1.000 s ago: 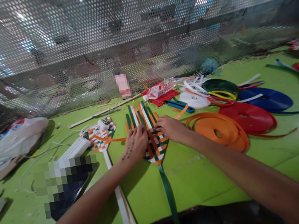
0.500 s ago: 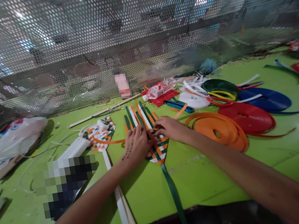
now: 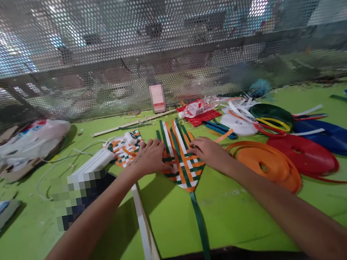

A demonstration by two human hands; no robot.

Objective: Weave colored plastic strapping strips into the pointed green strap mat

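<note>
On the bright green tabletop [image 3: 227, 210], near its middle, a flat woven panel of orange, green and white plastic strips [image 3: 182, 166] is laid out, its lower end drawn to a point from which a single dark green strip [image 3: 200, 227] runs toward the near edge. Loose strip ends are fanned upward from the panel's far side. The left hand [image 3: 149, 157] is pressed palm-down on the panel's left edge, fingers [image 3: 153, 144] spread and flat; nothing is gripped. The right hand [image 3: 209, 153] is laid on the panel's right edge, fingers [image 3: 194, 145] loosely curled onto the strips; whether a strip is pinched beneath them cannot be told.

Just left of the left hand, a second, smaller woven piece in the same three colours [image 3: 126, 149] is seen, with a long white flat handle strip [image 3: 145, 228] running from it to the near edge, partly crossed by the left forearm. Beside the right forearm an orange coil of plastic strip [image 3: 267, 163] is lying flat, with a red coil [image 3: 304, 154] and a blue coil [image 3: 332, 136] overlapped further right. Behind these, a white coil [image 3: 237, 123] and a dark green coil [image 3: 270, 111] are noted among loose offcuts. A thin wooden stick [image 3: 132, 123] is lying along the far side, near a perforated metal screen [image 3: 158, 39]. A crumpled white plastic bag [image 3: 26, 143] is resting at far left.
</note>
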